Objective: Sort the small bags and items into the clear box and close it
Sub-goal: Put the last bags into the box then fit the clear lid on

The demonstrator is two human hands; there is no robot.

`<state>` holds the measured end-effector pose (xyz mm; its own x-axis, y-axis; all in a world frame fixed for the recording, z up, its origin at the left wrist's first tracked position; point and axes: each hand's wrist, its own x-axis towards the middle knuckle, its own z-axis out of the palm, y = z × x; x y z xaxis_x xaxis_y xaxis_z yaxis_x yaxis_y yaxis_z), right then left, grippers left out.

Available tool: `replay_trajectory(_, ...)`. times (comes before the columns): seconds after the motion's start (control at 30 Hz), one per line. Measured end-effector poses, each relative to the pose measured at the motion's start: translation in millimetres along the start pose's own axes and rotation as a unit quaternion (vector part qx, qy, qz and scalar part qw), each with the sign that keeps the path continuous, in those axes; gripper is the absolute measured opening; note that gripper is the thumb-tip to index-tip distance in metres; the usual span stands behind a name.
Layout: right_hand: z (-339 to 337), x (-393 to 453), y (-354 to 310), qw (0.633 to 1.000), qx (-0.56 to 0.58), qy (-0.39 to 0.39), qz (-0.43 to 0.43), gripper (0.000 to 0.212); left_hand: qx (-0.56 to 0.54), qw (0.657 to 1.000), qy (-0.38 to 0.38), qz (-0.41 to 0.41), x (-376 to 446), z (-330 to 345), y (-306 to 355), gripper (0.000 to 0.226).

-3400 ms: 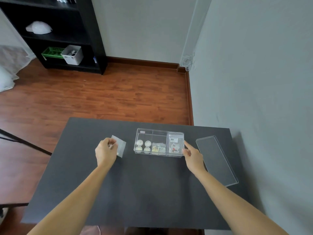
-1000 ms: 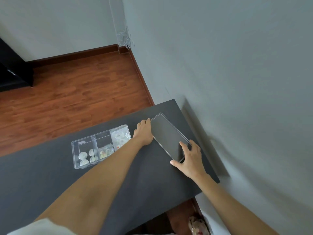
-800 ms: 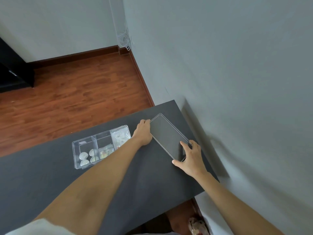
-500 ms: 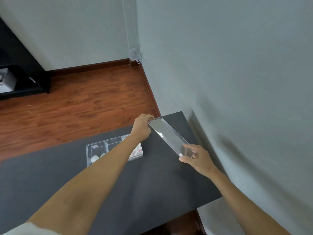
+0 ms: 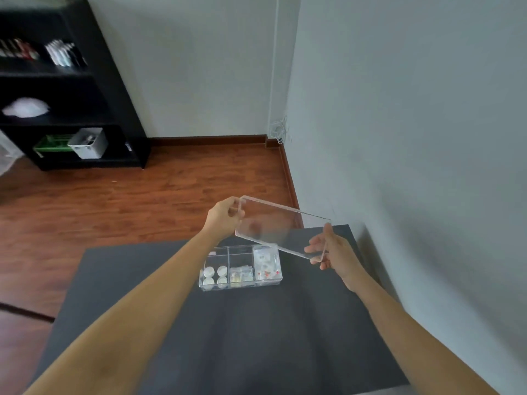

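Observation:
The clear box (image 5: 241, 284) stands open on the dark table (image 5: 228, 337), split into three compartments. Round white items fill its left part, small yellowish bags the middle, a bag with red bits the right. Both hands hold the clear lid (image 5: 282, 228) in the air, tilted, above and to the right of the box. My left hand (image 5: 224, 216) grips the lid's left end. My right hand (image 5: 332, 253) grips its right end.
A grey wall runs close along the table's right side. A black shelf unit (image 5: 71, 86) with a white bin and a green basket stands at the far left on the wooden floor. The table's far edge lies just behind the box.
Both hands have lifted the lid off the table at the right and carried it up and leftward, toward the box. The view has swung back to the left.

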<state>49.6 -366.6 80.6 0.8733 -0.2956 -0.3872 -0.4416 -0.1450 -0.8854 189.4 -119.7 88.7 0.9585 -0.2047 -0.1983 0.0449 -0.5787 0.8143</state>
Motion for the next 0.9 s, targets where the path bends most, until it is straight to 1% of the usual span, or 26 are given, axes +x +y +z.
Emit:
replay_trajectory(0.07,17.0,3.9,-5.0,0.999,-0.027,0.016,-0.013,0.045,-0.003,1.000,0.017,-0.020,-7.4,-16.2,-14.8,0.024)
replay_trajectory(0.17,40.7,10.7,-6.0,0.997,-0.076,0.023,-0.021,0.023,-0.011,0.998,0.039,-0.045,-20.3,-33.3,-37.2,0.022)
replay_trajectory(0.2,48.0,13.0,-5.0,0.996,-0.081,0.024,-0.015,0.018,-0.012,0.997,0.053,-0.054,-24.5,-36.7,-44.1,0.021)
replay_trajectory(0.27,62.2,16.6,-0.9,0.996,-0.091,0.022,0.001,0.014,-0.010,0.994,0.079,-0.077,-32.7,-40.5,-57.3,0.017)
replay_trajectory(0.33,74.2,20.2,3.9,0.991,-0.129,0.019,0.012,0.014,-0.005,0.991,0.088,-0.103,-39.7,-41.2,-68.6,0.015)
replay_trajectory(0.4,83.4,24.1,9.1,0.983,-0.182,0.016,0.022,0.021,0.006,0.989,0.080,-0.124,-44.2,-39.4,-78.7,0.014)
replay_trajectory(0.47,89.7,26.9,14.5,0.975,-0.219,0.012,0.029,0.029,0.017,0.987,0.071,-0.141,-47.5,-35.9,-86.0,0.018)
replay_trajectory(0.53,93.8,28.6,20.1,0.970,-0.242,0.004,0.036,0.033,0.024,0.985,0.060,-0.159,-49.9,-31.6,-90.5,0.021)
replay_trajectory(0.63,97.2,31.1,24.7,0.964,-0.260,0.001,0.047,0.030,0.046,0.982,0.044,-0.177,-52.8,-24.6,-95.3,0.026)
replay_trajectory(0.9,103.2,34.2,22.8,0.957,-0.285,0.001,0.049,0.034,0.054,0.981,0.030,-0.185,-49.4,-20.0,-106.6,0.026)
